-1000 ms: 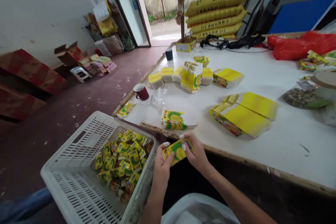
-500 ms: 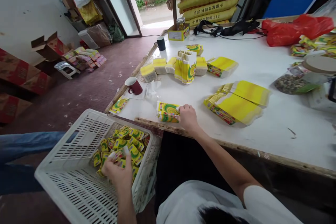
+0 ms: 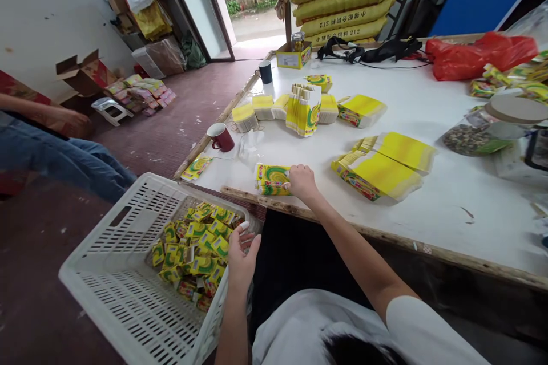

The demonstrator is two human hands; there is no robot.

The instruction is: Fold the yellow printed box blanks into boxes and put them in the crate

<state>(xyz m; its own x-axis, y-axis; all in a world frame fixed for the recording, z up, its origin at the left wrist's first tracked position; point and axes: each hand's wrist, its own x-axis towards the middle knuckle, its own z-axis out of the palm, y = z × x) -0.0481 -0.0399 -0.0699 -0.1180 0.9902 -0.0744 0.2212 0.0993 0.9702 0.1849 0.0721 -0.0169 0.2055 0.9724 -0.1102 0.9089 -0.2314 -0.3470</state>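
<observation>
My left hand (image 3: pixel 243 251) is over the right rim of a white plastic basket (image 3: pixel 128 225), thumb and fingers apart, with nothing between them. Inside the basket lies a heap of small yellow-and-green packets (image 3: pixel 205 239). White wraps cover some of my fingertips. At the table's near edge my right hand (image 3: pixel 303 183) has its fingers closed on the right end of a small stack of flat yellow cartons (image 3: pixel 272 179). The fingertips are partly hidden behind the cartons. Another flat yellow carton (image 3: pixel 197 168) lies at the table corner.
Yellow carton stacks (image 3: pixel 385 168) lie on the white table (image 3: pixel 428 228), with more bundles (image 3: pixel 303 111) farther back. A maroon mug (image 3: pixel 221 138), a dark mug (image 3: pixel 265 72) and a lidded jar (image 3: pixel 475 134) stand there. Another person's jeans-clad leg (image 3: pixel 81 165) is left of the basket.
My left hand has risen from the heap to the basket's right rim and let go of a packet. My right hand stays at the cartons. Another person's arm has appeared at left.
</observation>
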